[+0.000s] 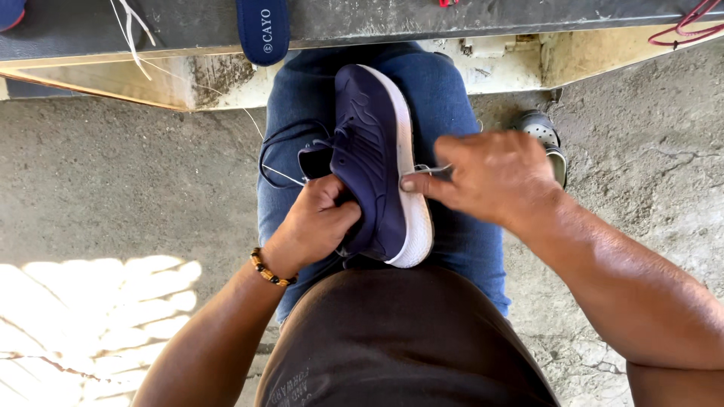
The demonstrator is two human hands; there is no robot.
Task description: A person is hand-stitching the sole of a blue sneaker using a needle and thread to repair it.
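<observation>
While resting on the lap, navy sneaker (373, 162) gripped by left hand (317, 218), right hand (490, 177) pinching metal tool (434, 170).

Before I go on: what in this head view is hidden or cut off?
- Tool tip in the right hand: only a thin metal bit shows at the shoe sole; the fingers hide the rest.
- Left hand fingers: tucked inside the shoe.
- Insole on the bench: cut by the top edge.
- Right foot's sandal: partly behind the right hand.
</observation>
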